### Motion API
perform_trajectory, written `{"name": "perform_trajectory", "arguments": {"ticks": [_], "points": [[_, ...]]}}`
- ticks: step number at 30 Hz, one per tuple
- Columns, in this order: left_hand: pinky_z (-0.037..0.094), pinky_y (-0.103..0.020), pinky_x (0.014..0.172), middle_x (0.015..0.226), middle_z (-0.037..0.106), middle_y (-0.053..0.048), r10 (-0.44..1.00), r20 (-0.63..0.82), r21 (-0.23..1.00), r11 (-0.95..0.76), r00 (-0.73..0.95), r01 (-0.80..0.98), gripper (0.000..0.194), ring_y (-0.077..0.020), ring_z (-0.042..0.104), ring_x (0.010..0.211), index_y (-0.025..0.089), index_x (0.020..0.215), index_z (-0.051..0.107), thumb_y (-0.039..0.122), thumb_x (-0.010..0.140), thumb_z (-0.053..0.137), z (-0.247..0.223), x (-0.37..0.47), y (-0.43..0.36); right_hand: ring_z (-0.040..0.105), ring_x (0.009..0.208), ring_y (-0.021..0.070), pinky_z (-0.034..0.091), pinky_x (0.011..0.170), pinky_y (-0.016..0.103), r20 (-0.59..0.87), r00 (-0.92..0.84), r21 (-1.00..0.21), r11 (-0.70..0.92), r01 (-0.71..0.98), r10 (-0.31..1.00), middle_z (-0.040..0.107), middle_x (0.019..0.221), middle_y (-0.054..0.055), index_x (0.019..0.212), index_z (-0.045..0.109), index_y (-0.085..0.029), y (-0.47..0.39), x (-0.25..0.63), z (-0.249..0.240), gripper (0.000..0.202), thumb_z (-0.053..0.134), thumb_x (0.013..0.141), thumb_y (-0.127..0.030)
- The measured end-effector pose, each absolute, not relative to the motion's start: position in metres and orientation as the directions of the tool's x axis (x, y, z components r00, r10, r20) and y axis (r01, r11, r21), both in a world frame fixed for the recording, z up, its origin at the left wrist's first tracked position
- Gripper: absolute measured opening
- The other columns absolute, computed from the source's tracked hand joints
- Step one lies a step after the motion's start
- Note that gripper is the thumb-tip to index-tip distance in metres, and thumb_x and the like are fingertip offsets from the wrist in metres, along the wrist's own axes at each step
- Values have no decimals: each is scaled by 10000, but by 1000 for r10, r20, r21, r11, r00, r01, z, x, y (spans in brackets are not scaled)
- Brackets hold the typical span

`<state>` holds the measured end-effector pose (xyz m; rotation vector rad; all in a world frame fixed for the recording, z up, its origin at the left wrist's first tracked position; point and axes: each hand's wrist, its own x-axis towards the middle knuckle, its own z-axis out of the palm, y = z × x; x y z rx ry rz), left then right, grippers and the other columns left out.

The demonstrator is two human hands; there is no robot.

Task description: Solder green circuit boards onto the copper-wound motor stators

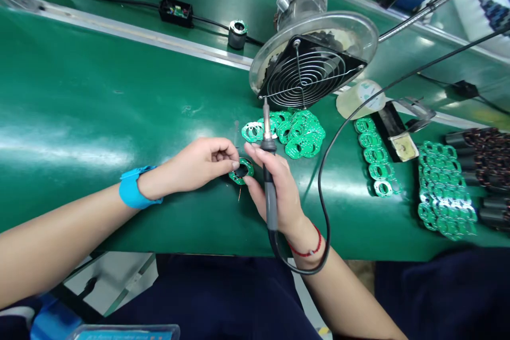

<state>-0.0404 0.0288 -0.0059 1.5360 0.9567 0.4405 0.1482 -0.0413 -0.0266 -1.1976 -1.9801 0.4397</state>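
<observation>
A green ring-shaped circuit board [247, 166] with a dark round centre lies on the green bench, a thin copper wire sticking out toward me. My left hand [203, 164], wearing a blue wristband, pinches at the board's upper left edge with thumb and forefinger; a fine wire between the tips cannot be ruled out. In my right hand [281, 191] rests a soldering iron [271, 202], its tip pointing away from me. The right thumb and fingertips also reach to the board's right side. Beyond the hands lies a loose pile of green ring boards [305, 135].
A fume extractor fan [305, 77] hangs over the pile. To the right are a row of boards [375, 155], a solder wire roll [360, 98], a black holder [392, 130], stacked boards [444, 191] and black motor parts [486, 159]. The iron's cable [329, 180] loops past my right wrist.
</observation>
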Motion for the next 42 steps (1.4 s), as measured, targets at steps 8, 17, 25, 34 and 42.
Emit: {"name": "perform_trajectory", "arguments": {"ticks": [8, 17, 25, 34, 42], "points": [[336, -211, 517, 580, 502, 42, 794, -320, 930, 158, 517, 332, 106, -84, 419, 535, 164, 687, 589, 260, 717, 553, 1, -41, 30, 726, 935, 203, 523, 901, 410, 498, -259, -566, 537, 625, 827, 799, 984, 18, 1311, 515, -276, -47, 145, -18, 413, 524, 932, -113], [335, -208, 502, 578, 504, 47, 811, -300, 918, 102, 502, 384, 64, -83, 425, 532, 174, 696, 555, 217, 733, 525, -7, -41, 29, 651, 524, 159, 549, 557, 333, 548, 51, -754, 466, 463, 835, 695, 687, -14, 1095, 662, -259, -67, 152, -21, 204, 534, 965, -347], [319, -209, 486, 572, 484, 58, 827, -281, 916, 78, 487, 394, 73, -75, 410, 513, 179, 693, 531, 216, 753, 513, -6, -40, 27, 590, 452, 142, 507, 484, 320, 600, 49, -729, 520, 445, 799, 669, 647, -10, 1029, 678, -241, -66, 152, -21, 194, 528, 959, -342], [303, -209, 463, 562, 448, 73, 841, -223, 911, 0, 493, 412, 96, -74, 384, 500, 186, 715, 509, 236, 793, 483, -9, -39, 24, 683, 1136, 240, 567, 924, 426, 439, -176, -675, 452, 583, 881, 736, 1199, 73, 1370, 495, -264, -54, 147, -20, 445, 543, 938, -173], [455, -206, 616, 829, 579, 32, 795, -97, 911, -172, 599, 375, 159, -88, 538, 686, 190, 972, 528, 154, 817, 517, -14, -55, 28, 662, 1029, 222, 559, 866, 375, 317, -314, -630, 446, 636, 895, 696, 1173, 91, 1367, 472, -235, -44, 147, -22, 454, 565, 929, -160]]}}
